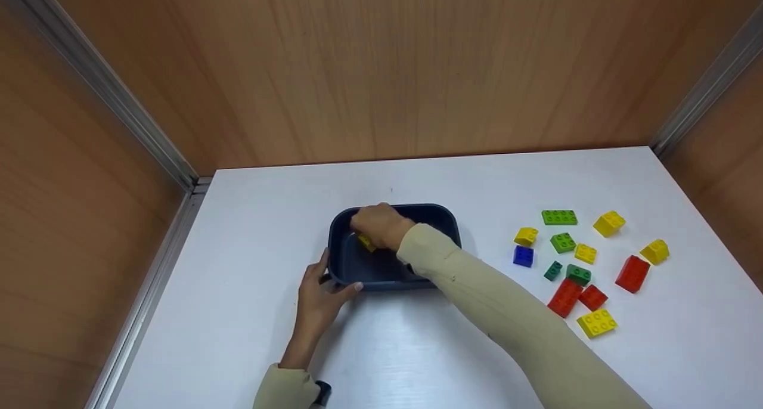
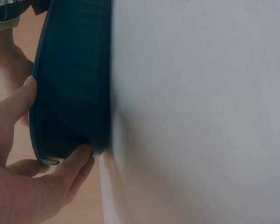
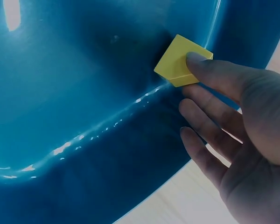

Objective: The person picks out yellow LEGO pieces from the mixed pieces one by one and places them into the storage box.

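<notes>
A dark blue plastic tub (image 1: pixel 381 287) stands on the white table. My left hand (image 1: pixel 318 304) holds its near left corner, thumb at the near rim and fingers along the left side. In the left wrist view the fingertips press the tub's outer end wall (image 2: pixel 74 84). Inside the tub, my right hand (image 1: pixel 381 223) pinches a yellow toy building brick (image 3: pixel 175 58) between thumb and index finger, low in a corner by the wall. The other fingers spread beside it. From the head view only part of this brick (image 1: pixel 366 242) shows under the hand.
Several loose toy bricks lie right of the tub: yellow (image 1: pixel 596 323), red (image 1: pixel 632 273), green (image 1: pixel 559 217) and one blue (image 1: pixel 523 256). My right sleeve (image 1: pixel 495 301) crosses between them and the tub. Wooden panels (image 1: pixel 381 69) wall the table's back and sides.
</notes>
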A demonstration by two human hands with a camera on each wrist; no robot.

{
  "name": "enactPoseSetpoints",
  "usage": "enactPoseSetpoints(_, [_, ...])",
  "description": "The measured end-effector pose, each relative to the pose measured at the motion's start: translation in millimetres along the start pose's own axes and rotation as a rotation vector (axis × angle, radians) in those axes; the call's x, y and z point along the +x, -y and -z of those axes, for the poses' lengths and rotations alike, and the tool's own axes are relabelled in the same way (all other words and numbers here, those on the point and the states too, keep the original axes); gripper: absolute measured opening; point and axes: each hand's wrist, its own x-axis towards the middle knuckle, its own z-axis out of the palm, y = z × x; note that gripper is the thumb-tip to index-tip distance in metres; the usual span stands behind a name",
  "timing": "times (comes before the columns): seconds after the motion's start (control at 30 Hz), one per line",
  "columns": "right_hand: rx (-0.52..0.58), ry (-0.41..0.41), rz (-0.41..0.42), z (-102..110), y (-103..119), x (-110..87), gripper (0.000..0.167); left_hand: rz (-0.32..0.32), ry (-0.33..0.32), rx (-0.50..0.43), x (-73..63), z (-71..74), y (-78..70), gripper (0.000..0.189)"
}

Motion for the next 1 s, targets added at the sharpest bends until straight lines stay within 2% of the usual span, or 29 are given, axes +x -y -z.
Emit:
enactPoseSetpoints(0.33, [0.040,0.007,-0.027,-2.8,-2.7,-2.6,0.031,0.000,0.007,-0.010,0.6,-1.1,-1.8,0.098])
enactPoseSetpoints(0.5, [0.038,0.010,-0.013,-1.5,-0.6,-8.6,0.033,0.007,0.014,-0.017,0.0,-0.4,-1.8,0.098])
enactPoseSetpoints(0.73, [0.037,-0.081,0.036,3.3,0.4,-26.6,0.037,0.023,0.011,0.000,0.5,0.1,-2.2,0.097])
enactPoseSetpoints(1.0, [0.079,-0.151,0.049,3.1,-11.5,-49.8,0.040,0.026,0.011,-0.012,-0.6,0.1,-1.6,0.098])
